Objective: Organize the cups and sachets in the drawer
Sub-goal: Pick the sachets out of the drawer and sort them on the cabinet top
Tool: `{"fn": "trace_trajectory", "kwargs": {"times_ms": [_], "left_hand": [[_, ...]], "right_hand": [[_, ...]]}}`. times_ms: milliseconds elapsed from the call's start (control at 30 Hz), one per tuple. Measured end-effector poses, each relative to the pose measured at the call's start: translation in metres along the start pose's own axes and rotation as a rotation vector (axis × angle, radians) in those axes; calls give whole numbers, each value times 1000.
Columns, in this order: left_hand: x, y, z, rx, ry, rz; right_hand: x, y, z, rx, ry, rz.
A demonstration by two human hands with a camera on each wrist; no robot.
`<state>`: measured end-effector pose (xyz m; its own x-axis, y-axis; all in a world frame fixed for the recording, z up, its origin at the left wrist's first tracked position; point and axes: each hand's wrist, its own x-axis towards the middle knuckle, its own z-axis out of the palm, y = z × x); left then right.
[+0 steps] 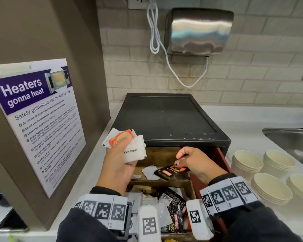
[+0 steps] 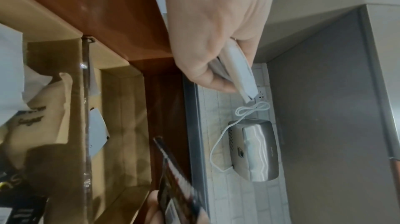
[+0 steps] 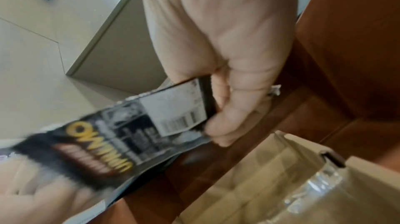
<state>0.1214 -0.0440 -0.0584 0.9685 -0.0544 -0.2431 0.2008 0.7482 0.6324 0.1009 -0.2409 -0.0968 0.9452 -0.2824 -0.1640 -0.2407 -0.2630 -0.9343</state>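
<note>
Left hand: the left hand [image 1: 118,160] is raised over the drawer's left edge, fingers and thumb curled round a bundle of sachets [image 1: 129,145] — white ones, one printed "White Sugar", with an orange sachet on top under the thumb.
Right hand: the right hand [image 1: 197,162] reaches into the back compartment, thumb and fingers pinching the end of black sachets [image 1: 171,172]; the right wrist view shows a barcode label and yellow lettering on the packet, partly blurred.
Drawer: the drawer [image 1: 220,159] stands pulled out of a black box [image 1: 166,117] on the counter; its walls are reddish-brown and a divider splits it into a back and a front compartment.
Back compartment: a white sachet [image 1: 150,171] lies on the floor just left of the black ones.
Front compartment: a loose heap of mixed sachets [image 1: 164,199] — white, black and tan — partly hidden behind the wrists.
Cups: stacks of pale paper cups [image 1: 247,162] sit on the counter to the right of the drawer, between it and the sink [image 1: 290,138].
Wall: a steel hand dryer [image 1: 198,30] with a white cable, and a microwave safety poster [image 1: 37,119] on the left panel.
</note>
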Motion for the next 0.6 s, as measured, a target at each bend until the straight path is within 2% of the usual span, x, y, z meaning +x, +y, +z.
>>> {"fn": "trace_trajectory", "kwargs": {"times_ms": [100,267,333,400,467,533,600], "left_hand": [[-2,0,0,-10,39,1],[-2,0,0,-1,70,9],[-1,1,0,-10,80,10],[1,1,-1,-22,86,18],[3,1,-2,-21,84,26],[5,-1,-3,-18,82,36],[9,-3,-3,-14,75,56]], "right_hand": [[8,3,2,-69,114,45],[19,-8,8,-55,128,120],[21,-12,14,-168,41,112],[19,-18,23,-458,-114,117],[13,-27,34,-747,-192,123],[7,-35,48,-916,-275,36],[1,-39,64,-1007,-404,-113]]}}
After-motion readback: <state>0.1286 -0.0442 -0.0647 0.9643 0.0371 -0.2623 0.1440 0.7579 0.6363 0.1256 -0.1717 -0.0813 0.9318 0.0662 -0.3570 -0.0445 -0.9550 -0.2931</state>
